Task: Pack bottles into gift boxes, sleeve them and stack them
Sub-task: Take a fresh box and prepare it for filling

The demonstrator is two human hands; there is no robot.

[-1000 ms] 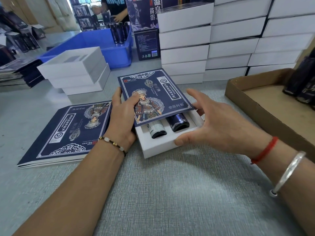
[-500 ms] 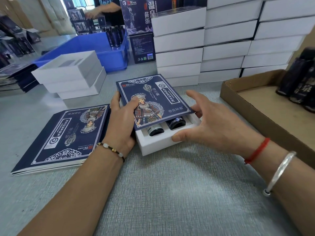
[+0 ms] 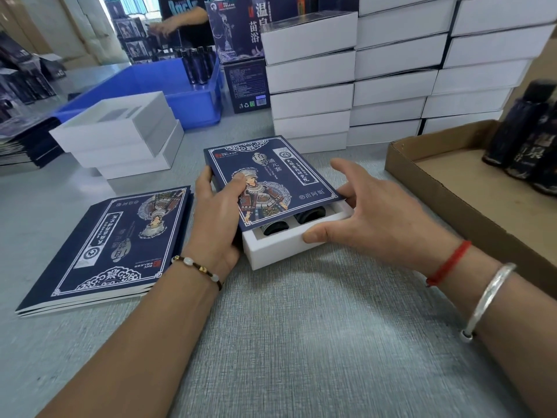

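Left hand [image 3: 217, 212] gripped the blue sleeve [image 3: 268, 179], steadying it; right hand [image 3: 370, 212], fingers spread, thumb pressed the white box [image 3: 283, 245] inward on the tabletop [image 3: 301, 342]. Bottles [image 3: 291, 222] nearly covered, probably two.

A white gift box [image 3: 283, 247] lies flat on the grey table [image 3: 301, 342], its near end uncovered. Two dark bottles [image 3: 275, 228] lie side by side inside it, only their ends showing. A navy printed sleeve [image 3: 271, 179] with white ornamental borders and a costumed figure covers most of the box, tilted slightly up at its near edge. To the left lies a flat stack of matching sleeves [image 3: 105, 245]. Behind, finished white boxes [image 3: 391, 76] stand in tall stacks.
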